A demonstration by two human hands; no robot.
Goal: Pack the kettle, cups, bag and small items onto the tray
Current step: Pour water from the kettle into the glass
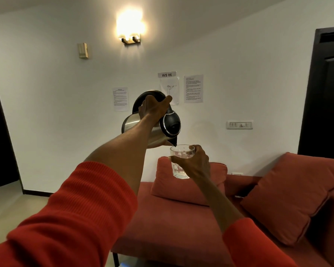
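Kettle point(154, 122): held high in front of the white wall point(56, 93), tipped steeply so that its long axis runs from the base at upper left down to the spout at lower right. The spout tip sits just over the near rim of the glass point(181, 160), directly above the opening; whether it touches the rim cannot be told.

Left hand point(154, 107): the grip is wrapped round the black handle at the top of the kettle, thumb stretched along it toward the lid. This arm reaches further out and higher than the other.

Right hand point(194, 163): the grip is closed about the glass from the right side and behind, holding it upright below and slightly right of the kettle. A little clear liquid appears to lie in the glass; no stream is plainly visible.

Sofa point(172, 228): red, with cushions, lies beneath both hands.

Tray: not in view, nor any bench.

Judgement: packing has not begun for these two items. The kettle must first be righted, pivoting up and left away from the glass, before either is carried down.
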